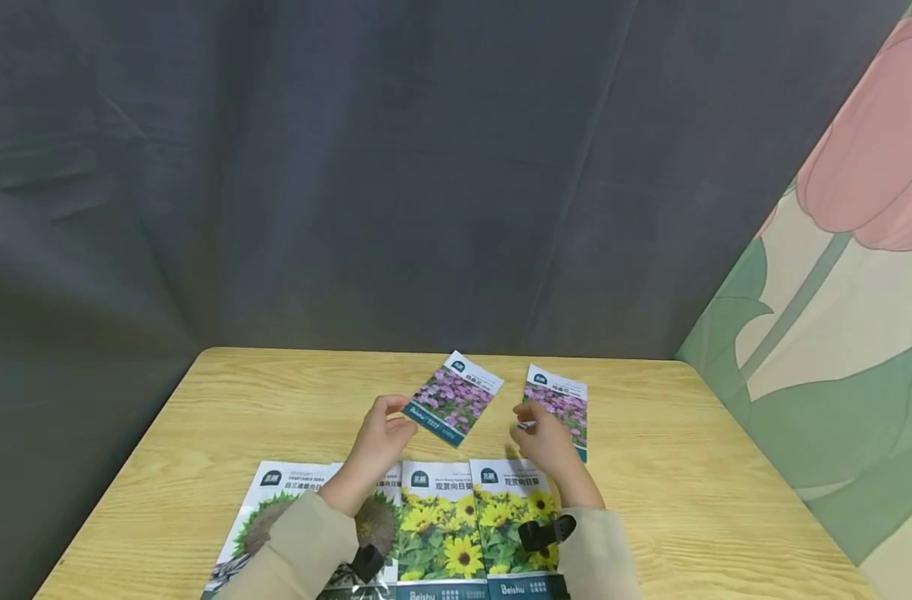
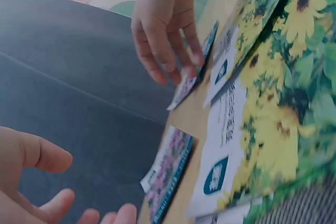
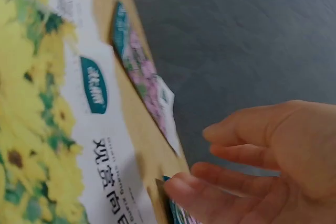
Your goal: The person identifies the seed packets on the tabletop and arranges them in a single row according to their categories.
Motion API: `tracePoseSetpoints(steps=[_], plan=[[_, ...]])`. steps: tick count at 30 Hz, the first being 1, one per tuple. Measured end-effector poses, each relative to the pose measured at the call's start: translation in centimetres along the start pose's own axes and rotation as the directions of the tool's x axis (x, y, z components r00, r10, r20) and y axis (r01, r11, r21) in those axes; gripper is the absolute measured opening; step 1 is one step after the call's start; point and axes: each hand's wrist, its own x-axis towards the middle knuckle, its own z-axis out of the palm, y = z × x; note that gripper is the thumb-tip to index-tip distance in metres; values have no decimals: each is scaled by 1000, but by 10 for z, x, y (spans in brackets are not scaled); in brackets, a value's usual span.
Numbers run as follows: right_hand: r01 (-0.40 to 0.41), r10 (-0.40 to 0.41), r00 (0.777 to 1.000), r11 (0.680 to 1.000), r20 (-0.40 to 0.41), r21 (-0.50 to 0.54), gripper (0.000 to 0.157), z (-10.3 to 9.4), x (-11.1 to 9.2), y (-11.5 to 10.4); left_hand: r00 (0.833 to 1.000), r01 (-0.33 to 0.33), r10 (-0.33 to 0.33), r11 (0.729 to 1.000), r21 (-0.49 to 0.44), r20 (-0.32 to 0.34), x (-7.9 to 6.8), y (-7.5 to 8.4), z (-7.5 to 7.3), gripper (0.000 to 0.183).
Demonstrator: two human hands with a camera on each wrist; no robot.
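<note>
The left hand (image 1: 381, 437) is loosely spread, with the thumb apart from the bent fingers; nothing is pinched. Its fingertips are just beside the near-left corner of the left purple-flower packet (image 1: 456, 398), and I cannot tell if they touch it. The right hand (image 1: 546, 442) is also relaxed, the fingers slightly bent and with gaps between; they are over the left part of the right purple-flower packet (image 1: 564, 408), and contact is not clear.

Both packets lie on the far part of the wooden table (image 1: 666, 467). The left one is turned aslant: its long axis runs from near left to far right, with the white title end at the far right. The right one has its long axis almost from near to far, with the white end far.

The left forearm, in a beige sleeve (image 1: 298, 537), reaches toward far right above the sunflower packets (image 1: 381, 525). The right forearm leans toward far left, partly above the yellow-flower packets (image 1: 437, 533), which lie beside the sunflower ones.
</note>
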Motion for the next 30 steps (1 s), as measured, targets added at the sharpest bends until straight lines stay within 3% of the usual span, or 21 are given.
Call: tracePoseSetpoints(steps=[4, 8, 11, 15, 23, 30], plan=[[-12, 10, 999, 998, 35, 54, 43, 0, 16, -1, 996, 93, -93, 996, 18, 14, 10, -2, -11, 55], [-69, 50, 994, 975, 94, 211, 49, -2, 32, -1, 991, 125, -127, 989, 75, 28, 23, -7, -18, 58], [-153, 101, 982, 920, 159, 360, 55, -2, 44, -2, 989, 137, -142, 985, 102, 43, 31, -12, -21, 60], [-232, 147, 967, 846, 209, 480, 59, -1, 54, -4, 985, 150, -158, 983, 109, 68, 43, -16, -19, 62], [-322, 217, 943, 784, 252, 530, 56, 15, 60, -20, 987, 140, -151, 978, 154, 57, 61, -15, -10, 61], [-309, 221, 950, 766, 221, 563, 59, 34, 60, -32, 982, 156, -173, 970, 188, 76, 65, -15, -7, 54]])
